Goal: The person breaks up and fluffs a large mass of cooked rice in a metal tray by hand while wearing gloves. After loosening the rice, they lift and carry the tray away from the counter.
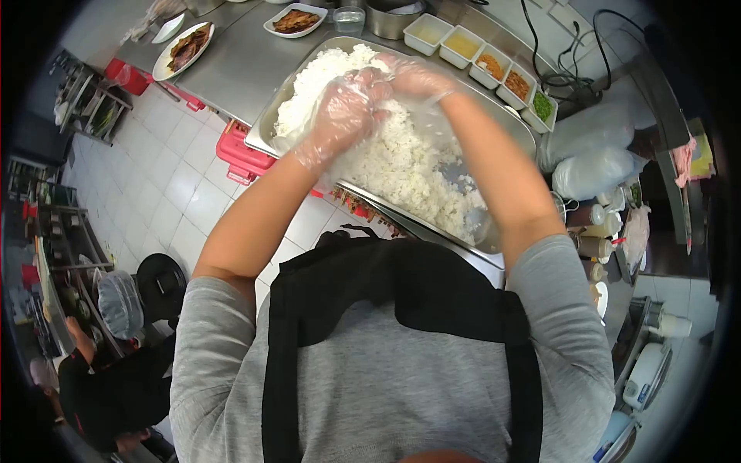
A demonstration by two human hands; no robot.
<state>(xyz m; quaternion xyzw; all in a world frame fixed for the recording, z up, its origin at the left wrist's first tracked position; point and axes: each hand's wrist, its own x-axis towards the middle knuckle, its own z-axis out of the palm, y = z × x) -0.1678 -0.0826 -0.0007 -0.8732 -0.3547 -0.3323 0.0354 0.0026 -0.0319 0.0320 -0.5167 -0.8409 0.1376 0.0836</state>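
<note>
White cooked rice (405,166) fills much of a large steel tray (266,127), with bare metal showing toward the right end. Both my hands wear thin see-through plastic gloves and meet over the far left part of the rice. My left hand (347,108) is closed, its fingers curled toward the other hand. Beside it, my right hand (417,77) bends over with its fingers drawn together against the left. What lies between the fingers is hidden by the hands and glove wrinkles.
Small white containers (461,46) of toppings line the tray's far right edge. Plates of browned food (296,21) and a steel pot (390,19) stand behind. Filled plastic bags (590,170) and bottles (594,247) sit at right. A person in black (116,393) is at lower left.
</note>
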